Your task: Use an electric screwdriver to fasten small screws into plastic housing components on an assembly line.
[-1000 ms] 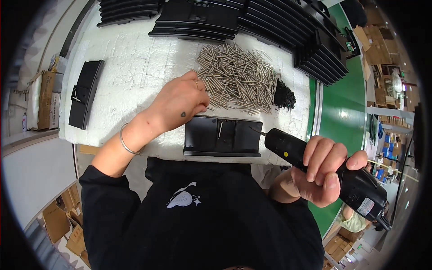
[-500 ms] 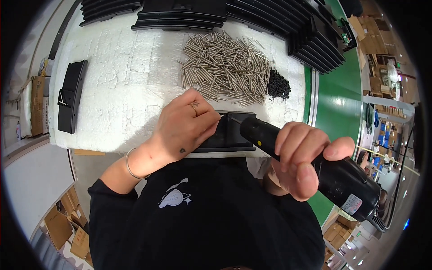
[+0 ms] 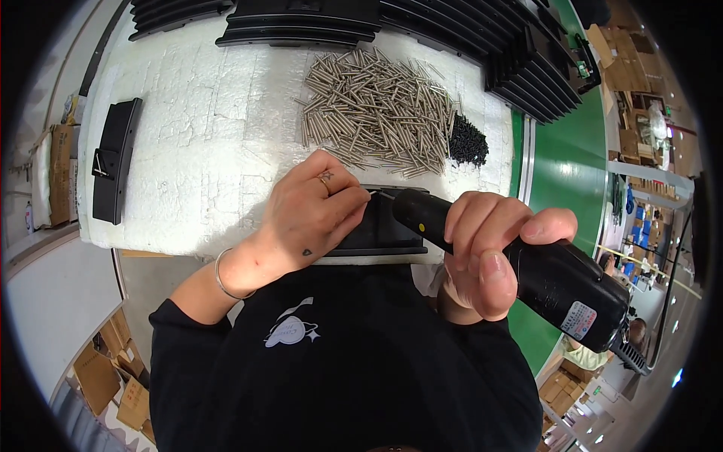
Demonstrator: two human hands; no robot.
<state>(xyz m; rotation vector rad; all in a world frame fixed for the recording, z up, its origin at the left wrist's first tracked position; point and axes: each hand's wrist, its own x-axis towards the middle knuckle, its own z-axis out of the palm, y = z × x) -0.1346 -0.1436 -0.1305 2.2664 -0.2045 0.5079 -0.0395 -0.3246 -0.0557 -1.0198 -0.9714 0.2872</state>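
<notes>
My right hand [image 3: 493, 245] is wrapped round a black electric screwdriver [image 3: 568, 290], tilted so that its thin bit points left. Fingers pinched, my left hand [image 3: 312, 211] holds a small metal pin [image 3: 372, 193], mostly hidden by the fingertips. The bit's tip is very close to the pin; whether they touch I cannot tell. Below both hands a black ridged part [image 3: 388, 235] lies at the table's near edge, partly covered by my left hand. Just beyond is a heap of metal pins [image 3: 376, 113], with a small pile of black screws [image 3: 468, 142] at its right.
A single black part [image 3: 117, 166] with a pin across it lies at the left of the white foam surface [image 3: 203, 135]. Stacked black parts [image 3: 301, 26] line the far edge, and more [image 3: 535, 79] stand at the far right. A green surface [image 3: 561, 173] runs beyond the foam's right side.
My right hand has brought the screwdriver slightly left and up, its bit closer to my left fingertips. My left hand keeps its pinch and has hardly moved.
</notes>
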